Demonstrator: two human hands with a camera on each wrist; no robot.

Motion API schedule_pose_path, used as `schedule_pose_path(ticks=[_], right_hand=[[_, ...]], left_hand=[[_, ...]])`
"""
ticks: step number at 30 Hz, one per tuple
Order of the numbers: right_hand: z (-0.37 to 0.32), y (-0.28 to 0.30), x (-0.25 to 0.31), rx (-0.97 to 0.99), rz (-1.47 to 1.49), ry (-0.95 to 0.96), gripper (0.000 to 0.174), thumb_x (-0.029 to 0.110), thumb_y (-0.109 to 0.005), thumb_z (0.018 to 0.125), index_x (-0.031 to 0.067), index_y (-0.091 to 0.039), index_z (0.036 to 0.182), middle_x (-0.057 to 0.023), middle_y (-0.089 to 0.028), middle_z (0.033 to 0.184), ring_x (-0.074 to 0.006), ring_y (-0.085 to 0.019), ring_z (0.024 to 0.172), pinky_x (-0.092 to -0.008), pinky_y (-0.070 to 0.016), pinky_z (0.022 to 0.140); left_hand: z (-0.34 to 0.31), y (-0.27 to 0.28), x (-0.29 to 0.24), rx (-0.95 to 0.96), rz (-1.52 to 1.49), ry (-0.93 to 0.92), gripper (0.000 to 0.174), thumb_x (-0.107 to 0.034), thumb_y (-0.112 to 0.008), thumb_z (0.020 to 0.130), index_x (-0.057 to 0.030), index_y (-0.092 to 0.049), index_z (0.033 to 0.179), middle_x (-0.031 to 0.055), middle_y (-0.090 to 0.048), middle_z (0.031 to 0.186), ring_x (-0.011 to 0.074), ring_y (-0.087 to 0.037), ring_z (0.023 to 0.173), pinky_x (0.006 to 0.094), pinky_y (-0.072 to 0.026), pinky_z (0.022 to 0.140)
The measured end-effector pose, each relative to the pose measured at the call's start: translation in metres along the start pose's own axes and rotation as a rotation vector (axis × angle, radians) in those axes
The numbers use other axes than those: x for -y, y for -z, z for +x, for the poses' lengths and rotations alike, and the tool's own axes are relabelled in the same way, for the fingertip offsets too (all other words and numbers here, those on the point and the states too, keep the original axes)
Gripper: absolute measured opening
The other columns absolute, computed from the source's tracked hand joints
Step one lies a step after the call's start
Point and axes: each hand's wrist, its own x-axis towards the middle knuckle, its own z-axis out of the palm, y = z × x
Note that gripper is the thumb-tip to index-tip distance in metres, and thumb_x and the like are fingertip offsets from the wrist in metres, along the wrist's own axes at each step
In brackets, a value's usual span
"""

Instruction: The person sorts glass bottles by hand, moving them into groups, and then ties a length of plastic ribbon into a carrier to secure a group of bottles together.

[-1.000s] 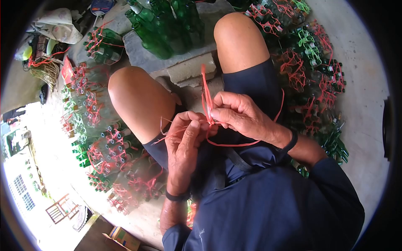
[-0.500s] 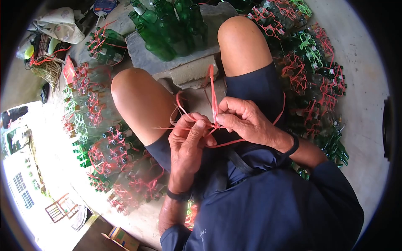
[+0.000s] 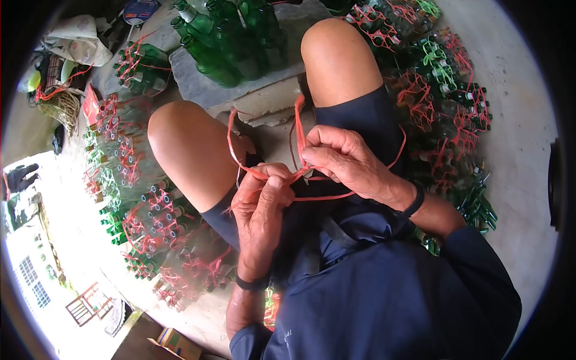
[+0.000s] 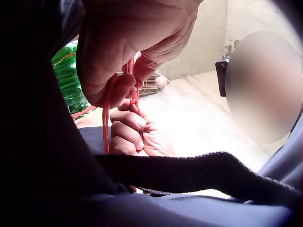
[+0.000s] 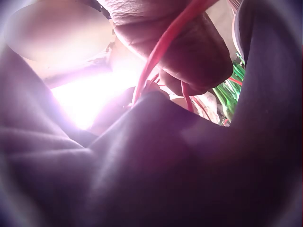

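Note:
A thin red plastic string (image 3: 299,135) is stretched between my two hands above my lap. My left hand (image 3: 264,198) pinches one part of it, with a loop rising toward my left knee. My right hand (image 3: 336,159) pinches the string where the strands cross, and a longer loop runs under the hand. In the left wrist view the left hand (image 4: 128,52) grips the red string (image 4: 106,118) with the right hand's fingers (image 4: 135,135) just below. The right wrist view is blurred, showing the red string (image 5: 161,52) against my right hand (image 5: 189,42).
Loose green glass bottles (image 3: 231,39) stand on a stone slab (image 3: 258,90) in front of my knees. Bundles of green bottles tied with red string (image 3: 150,216) lie on the left, more bundles (image 3: 447,102) on the right. A cardboard box (image 3: 174,342) sits bottom left.
The string loop by my left hand has grown and lifted toward the left knee. Both hands have stayed close together, still pinching the string.

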Motion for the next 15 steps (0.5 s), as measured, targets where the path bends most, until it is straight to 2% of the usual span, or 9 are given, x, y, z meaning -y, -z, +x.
schedule_pose_path(ticks=[3,5,6,8,15], right_hand=[[-0.0001,-0.0028,0.0006,-0.005,-0.048,0.006,0.02,0.022,-0.059,0.102,0.0024,-0.063,0.098,0.0027,-0.058,0.081,-0.0023,-0.051,0.071,-0.0214,-0.0457,0.061],[0.0004,-0.0049,-0.002,-0.032,-0.046,0.047,0.016,0.021,-0.06,0.102,0.0087,-0.061,0.092,0.0099,-0.044,0.067,0.0017,-0.033,0.057,-0.0187,-0.0255,0.048],[0.0003,-0.0032,-0.0023,-0.032,-0.046,0.046,0.016,0.021,-0.06,0.102,0.0087,-0.061,0.092,0.0099,-0.044,0.067,0.0017,-0.033,0.057,-0.0187,-0.0255,0.048],[0.0001,0.0014,-0.0024,0.006,-0.064,0.042,0.021,0.023,-0.06,0.102,0.0026,-0.064,0.098,0.0033,-0.058,0.081,-0.0023,-0.051,0.071,-0.0214,-0.0445,0.061],[-0.0003,-0.0001,-0.0022,0.001,-0.059,0.018,0.021,0.023,-0.061,0.101,0.0022,-0.064,0.097,0.003,-0.059,0.082,-0.0023,-0.053,0.074,-0.0212,-0.045,0.063]], left_hand=[[0.0009,0.0029,0.0012,-0.031,-0.014,-0.008,0.015,-0.012,-0.056,0.104,0.0016,-0.063,0.103,0.003,-0.059,0.095,0.0077,-0.045,0.071,0.0249,-0.0403,0.066],[0.0009,0.0047,0.0026,-0.014,-0.019,0.005,0.016,-0.013,-0.056,0.104,0.0019,-0.062,0.104,0.0029,-0.06,0.093,0.0076,-0.045,0.07,0.0243,-0.0391,0.065],[0.0006,0.0045,0.0024,-0.015,-0.019,0.006,0.016,-0.013,-0.056,0.104,0.0019,-0.062,0.104,0.0029,-0.06,0.093,0.0076,-0.045,0.07,0.0243,-0.0391,0.065],[-0.0001,0.0033,0.0008,-0.018,-0.009,0.04,0.018,-0.014,-0.056,0.105,0.0022,-0.064,0.102,0.0024,-0.059,0.089,0.0073,-0.045,0.069,0.0235,-0.0387,0.064],[0.0003,0.0005,-0.004,-0.08,0.092,-0.009,0.023,-0.017,-0.055,0.106,0.0018,-0.067,0.098,0.0007,-0.057,0.083,0.0057,-0.044,0.065,0.0218,-0.035,0.058]])
